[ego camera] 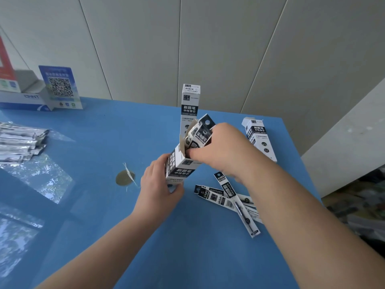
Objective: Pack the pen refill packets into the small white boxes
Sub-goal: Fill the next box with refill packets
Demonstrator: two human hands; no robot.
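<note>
My left hand [158, 184] grips a small white box [181, 165] with black print, held upright above the blue table [187, 247], its top flap open. My right hand [225, 151] is closed on a bundle of pen refill packets [201, 134] whose lower ends sit inside the box mouth. Three loose refill packets [231, 197] lie on the table under my right forearm. A closed box [190, 105] stands upright behind the held one. Another box [260, 138] leans at the right, partly hidden by my right hand.
A heap of clear-wrapped packets [20, 140] lies at the table's left edge. A blue QR-code sign [60, 86] and a white-blue carton [23, 99] stand at the back left. A round grommet [125, 178] sits mid-table. The table's right edge drops to the floor.
</note>
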